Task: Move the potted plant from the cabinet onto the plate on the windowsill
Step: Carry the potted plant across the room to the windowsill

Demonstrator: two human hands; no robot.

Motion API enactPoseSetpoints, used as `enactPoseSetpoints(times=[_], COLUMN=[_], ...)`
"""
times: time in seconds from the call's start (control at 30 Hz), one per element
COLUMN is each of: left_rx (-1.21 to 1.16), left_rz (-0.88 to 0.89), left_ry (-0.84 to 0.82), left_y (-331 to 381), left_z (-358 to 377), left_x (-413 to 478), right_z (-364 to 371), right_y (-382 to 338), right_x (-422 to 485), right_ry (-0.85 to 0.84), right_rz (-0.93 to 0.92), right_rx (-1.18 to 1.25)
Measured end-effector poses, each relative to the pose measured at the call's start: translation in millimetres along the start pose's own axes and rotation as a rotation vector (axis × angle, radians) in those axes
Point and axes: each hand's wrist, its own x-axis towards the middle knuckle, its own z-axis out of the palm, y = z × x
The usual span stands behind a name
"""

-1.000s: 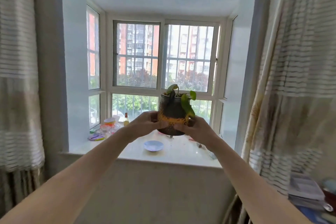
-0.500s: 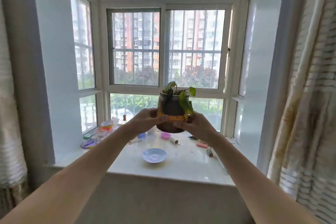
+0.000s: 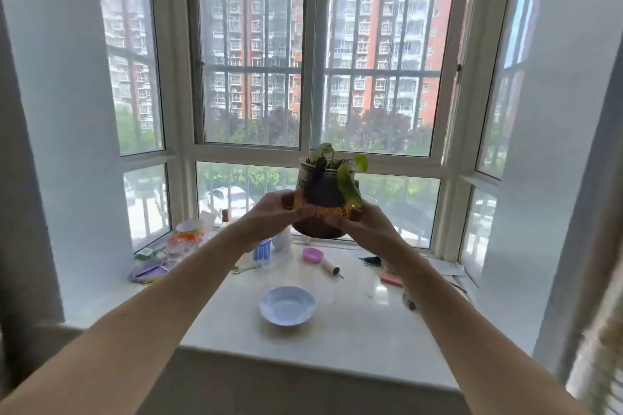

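Closer to windowsill [image 3: 337, 340] now; potted plant [image 3: 323, 199] held aloft by left hand [image 3: 273, 212] and right hand [image 3: 364, 222], both clasping its sides, above and beyond plate [image 3: 287, 305]. Risk: misjudged descent, pot clipping plate rim.

Behind the left hand [image 3: 274, 214] we see a blue ribbed cup [image 3: 262, 249] standing on the sill, with a white container [image 3: 282, 240] just beside it. Further out to that hand's left sits a white bowl with a yellow rim [image 3: 190, 226] on top of an orange-patterned clear container [image 3: 183, 243], and nearer us a purple pouch [image 3: 148, 271] lies flat. Below the right hand [image 3: 365, 224] rest a small pink tub [image 3: 313, 254] and a white pen-like tool [image 3: 332, 269] (its exact kind is too blurred to tell). To that hand's right lies a pink block [image 3: 391, 280]. Through the glass, red-and-white apartment blocks [image 3: 381, 54] and a white car [image 3: 229, 196] show.
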Motion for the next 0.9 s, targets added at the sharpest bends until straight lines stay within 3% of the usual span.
enactPoseSetpoints(times=[0.27, 0.9], left_rx=[-0.154, -0.203], left_rz=[-0.022, -0.045], left_ry=[-0.001, 0.024], left_y=[-56, -147], left_z=[-17, -47], left_x=[95, 227], right_z=[14, 37], right_y=[52, 135], right_x=[90, 224], right_ry=[0.025, -0.011], right_rz=[0.016, -0.018], right_rx=[0.023, -0.01])
